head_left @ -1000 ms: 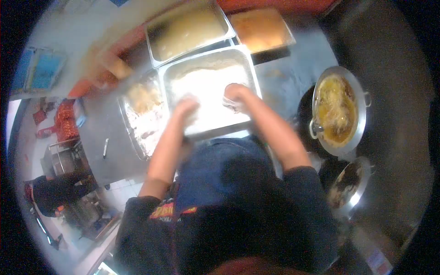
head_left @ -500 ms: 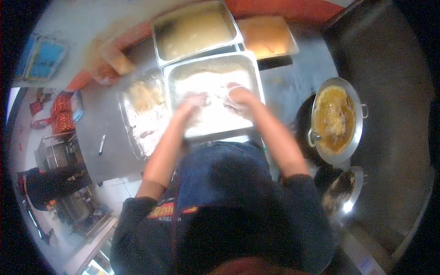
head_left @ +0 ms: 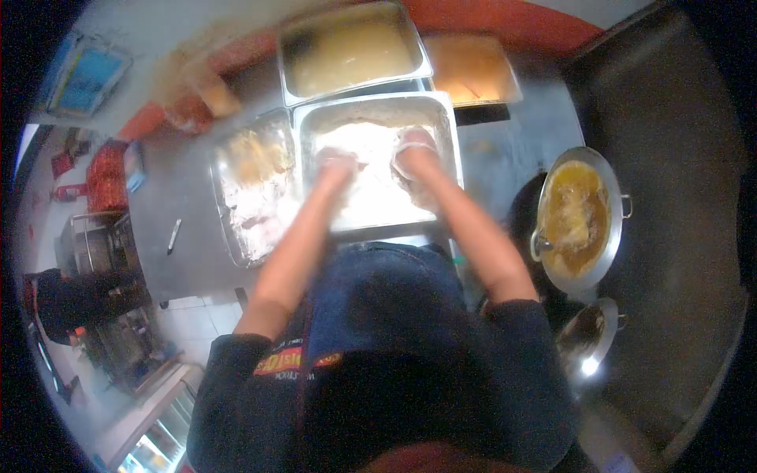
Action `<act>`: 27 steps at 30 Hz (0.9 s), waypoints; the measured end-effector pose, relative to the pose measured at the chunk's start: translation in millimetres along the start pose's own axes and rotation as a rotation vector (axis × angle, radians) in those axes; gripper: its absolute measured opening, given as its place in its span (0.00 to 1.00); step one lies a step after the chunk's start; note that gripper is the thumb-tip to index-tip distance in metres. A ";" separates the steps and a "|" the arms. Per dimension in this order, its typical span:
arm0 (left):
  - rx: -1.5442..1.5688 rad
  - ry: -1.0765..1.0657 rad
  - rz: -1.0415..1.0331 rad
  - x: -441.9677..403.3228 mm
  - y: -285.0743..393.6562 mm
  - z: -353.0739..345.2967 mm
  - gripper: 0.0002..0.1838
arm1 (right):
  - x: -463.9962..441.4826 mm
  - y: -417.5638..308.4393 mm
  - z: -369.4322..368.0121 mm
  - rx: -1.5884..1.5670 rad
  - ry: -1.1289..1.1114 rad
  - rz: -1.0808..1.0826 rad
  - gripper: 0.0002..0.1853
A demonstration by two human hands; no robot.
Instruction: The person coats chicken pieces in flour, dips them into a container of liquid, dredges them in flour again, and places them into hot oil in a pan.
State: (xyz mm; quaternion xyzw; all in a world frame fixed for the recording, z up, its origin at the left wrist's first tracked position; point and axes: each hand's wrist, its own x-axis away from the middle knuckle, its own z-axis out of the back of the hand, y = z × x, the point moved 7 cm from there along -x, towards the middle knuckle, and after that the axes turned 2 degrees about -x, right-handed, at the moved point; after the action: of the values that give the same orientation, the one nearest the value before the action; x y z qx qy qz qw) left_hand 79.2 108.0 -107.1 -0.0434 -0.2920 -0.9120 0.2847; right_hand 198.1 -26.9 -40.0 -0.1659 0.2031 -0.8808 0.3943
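Powder (head_left: 372, 193), white, around left hand (head_left: 338, 161), right hand (head_left: 415, 152), inside rectangular metal tray (head_left: 371, 101).

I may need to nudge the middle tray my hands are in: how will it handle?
The tray looks like stiff metal, so it should move without sagging. The broad bed of white powder probably makes it fairly heavy. Loose powder may shift or spill if it is jolted.
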 end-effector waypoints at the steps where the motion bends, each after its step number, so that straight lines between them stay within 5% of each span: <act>1: -0.056 -0.047 0.014 3.0 -0.9 3.8 0.22 | 1.8 2.0 11.7 -0.073 0.045 -0.093 0.12; 4: -0.648 -0.060 -0.129 20.4 0.5 8.6 0.19 | 19.0 1.1 31.2 -0.302 0.134 -0.145 0.12; 6: -0.375 0.089 -0.038 16.9 -23.4 6.3 0.16 | 22.0 3.3 27.6 -0.251 0.058 -0.184 0.13; 10: -0.477 -0.006 -0.019 -15.8 -78.8 -55.0 0.18 | 5.2 30.4 -11.0 -0.124 0.139 -0.075 0.13; 13: -0.683 -0.202 -0.246 15.5 -5.6 -20.9 0.16 | -3.8 44.8 -21.5 -0.220 0.014 -0.180 0.12; 15: -0.120 0.065 0.124 26.1 12.6 35.6 0.14 | 1.2 43.9 -15.3 -0.271 0.110 -0.206 0.11; 19: -0.134 -0.116 0.154 32.6 40.4 76.4 0.13 | -0.6 24.5 15.5 -0.190 0.152 -0.226 0.10; 22: 0.512 0.114 0.187 33.8 32.2 73.3 0.13 | 7.7 7.8 17.9 -0.404 0.260 -0.209 0.09; 24: -0.075 0.694 -0.488 31.2 53.8 42.7 0.12 | 9.7 -22.3 1.8 -0.279 0.475 -0.122 0.10; 25: -0.036 0.575 -0.245 26.1 61.3 41.0 0.11 | 12.8 -45.6 7.7 -0.204 0.504 -0.105 0.10; 27: 0.063 0.383 -0.116 29.4 65.6 69.3 0.11 | 13.8 -44.4 40.1 -0.267 0.379 -0.129 0.11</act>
State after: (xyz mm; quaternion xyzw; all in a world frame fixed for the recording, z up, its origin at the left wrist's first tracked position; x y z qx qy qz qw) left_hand 84.3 88.3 -9.3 0.1567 -0.2631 -0.9089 0.2832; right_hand 179.7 -19.7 18.1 -0.0609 0.3770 -0.8848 0.2669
